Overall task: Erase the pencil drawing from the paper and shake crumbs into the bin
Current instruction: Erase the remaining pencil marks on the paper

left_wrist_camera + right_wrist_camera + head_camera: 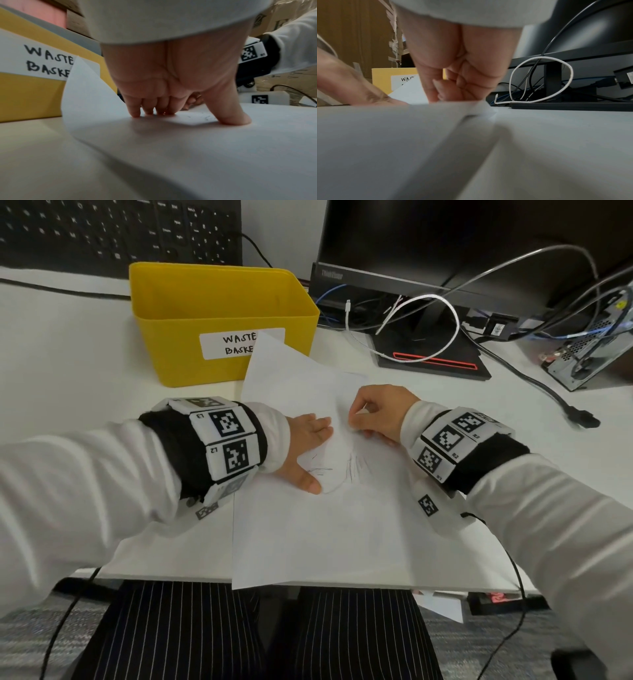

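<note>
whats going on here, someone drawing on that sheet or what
A person at a white desk is erasing, not drawing. The left hand presses flat on a sheet of paper to steady it, fingers spread beside the pencil drawing. The right hand is curled, pinching something small against the paper just above the sketch; the eraser itself is hidden. Pencil lines remain. The sheet's far corner leans against the yellow waste basket.

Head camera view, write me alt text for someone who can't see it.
A person's left hand presses flat on a sheet of paper with a faint pencil drawing, while the right hand, fingers curled, works at the paper beside it. A yellow bin labelled waste basket stands behind the paper on the white desk.
</note>
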Tool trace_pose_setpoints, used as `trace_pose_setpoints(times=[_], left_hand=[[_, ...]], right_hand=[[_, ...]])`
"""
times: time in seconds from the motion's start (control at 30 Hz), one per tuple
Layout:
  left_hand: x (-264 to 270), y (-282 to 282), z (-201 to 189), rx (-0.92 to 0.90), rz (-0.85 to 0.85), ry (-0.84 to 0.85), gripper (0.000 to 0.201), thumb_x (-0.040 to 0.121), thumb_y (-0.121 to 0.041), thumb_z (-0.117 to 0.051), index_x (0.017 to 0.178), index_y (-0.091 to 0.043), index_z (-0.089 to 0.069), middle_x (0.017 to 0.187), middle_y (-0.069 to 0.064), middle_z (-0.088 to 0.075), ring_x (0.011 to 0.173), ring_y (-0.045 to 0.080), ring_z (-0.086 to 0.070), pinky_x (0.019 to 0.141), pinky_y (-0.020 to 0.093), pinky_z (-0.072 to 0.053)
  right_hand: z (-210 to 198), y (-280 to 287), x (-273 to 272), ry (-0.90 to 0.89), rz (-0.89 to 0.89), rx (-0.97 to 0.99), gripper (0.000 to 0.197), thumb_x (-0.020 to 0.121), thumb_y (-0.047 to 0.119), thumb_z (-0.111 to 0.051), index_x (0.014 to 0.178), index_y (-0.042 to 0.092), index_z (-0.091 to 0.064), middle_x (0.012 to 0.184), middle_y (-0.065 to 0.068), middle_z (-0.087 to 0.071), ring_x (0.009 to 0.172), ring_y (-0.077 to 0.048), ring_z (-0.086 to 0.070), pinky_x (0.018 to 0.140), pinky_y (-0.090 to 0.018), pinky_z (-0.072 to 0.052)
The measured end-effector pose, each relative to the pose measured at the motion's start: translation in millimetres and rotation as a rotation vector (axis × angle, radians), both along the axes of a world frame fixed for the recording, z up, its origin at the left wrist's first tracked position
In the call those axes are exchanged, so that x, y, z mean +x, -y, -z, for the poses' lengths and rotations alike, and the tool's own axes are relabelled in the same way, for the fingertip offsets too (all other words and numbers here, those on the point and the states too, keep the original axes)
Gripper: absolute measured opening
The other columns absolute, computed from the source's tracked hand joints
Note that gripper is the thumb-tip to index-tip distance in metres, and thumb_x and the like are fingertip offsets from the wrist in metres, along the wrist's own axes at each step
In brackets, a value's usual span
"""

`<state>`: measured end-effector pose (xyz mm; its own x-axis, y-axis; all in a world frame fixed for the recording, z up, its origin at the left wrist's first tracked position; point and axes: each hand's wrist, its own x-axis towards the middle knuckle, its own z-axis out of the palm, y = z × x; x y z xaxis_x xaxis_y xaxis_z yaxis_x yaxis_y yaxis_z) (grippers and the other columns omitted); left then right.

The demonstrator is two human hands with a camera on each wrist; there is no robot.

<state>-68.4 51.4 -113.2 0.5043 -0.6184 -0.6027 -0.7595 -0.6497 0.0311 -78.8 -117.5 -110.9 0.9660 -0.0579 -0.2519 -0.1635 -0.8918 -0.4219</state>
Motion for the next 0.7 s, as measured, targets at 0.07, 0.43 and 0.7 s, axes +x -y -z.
trace_pose_setpoints(times=[0.07,0.43,0.7], left_hand=[[-0.3,0.4,-0.4,0.004,0.002,0.003,0.096,0.09,-0.054,-0.046,0.148,-0.009,0.016,0.157,0.003,0.02,0.147,0.019,0.015,0.121,0.035,-0.001],[-0.4,-0.2,-1.1,0.001,0.002,-0.003,0.096,0.09,-0.052,-0.046,0.148,-0.009,0.015,0.157,0.004,0.02,0.146,0.02,0.016,0.121,0.035,0.0],[0.5,-0.8,-0.3,-0.008,0.009,-0.017,0.097,0.09,-0.052,-0.047,0.148,-0.009,0.016,0.157,0.003,0.021,0.146,0.019,0.016,0.121,0.036,0.0]], right_hand=[[0.5,0.2,-0.4,0.015,-0.014,-0.018,0.006,0.084,0.019,-0.061,0.081,0.02,-0.056,0.062,0.004,-0.057,0.04,-0.001,-0.052,0.037,-0.004,-0.037],[-0.1,3.5,0.3,0.001,-0.009,0.01,0.008,0.086,0.021,-0.06,0.079,0.021,-0.055,0.061,0.005,-0.058,0.04,-0.002,-0.05,0.038,-0.008,-0.036],[-6.2,5.5,-10.5,-0.3,-0.07,0.06,0.013,0.078,0.01,-0.063,0.068,0.018,-0.06,0.068,-0.009,-0.061,0.057,-0.02,-0.052,0.037,-0.015,-0.038]])
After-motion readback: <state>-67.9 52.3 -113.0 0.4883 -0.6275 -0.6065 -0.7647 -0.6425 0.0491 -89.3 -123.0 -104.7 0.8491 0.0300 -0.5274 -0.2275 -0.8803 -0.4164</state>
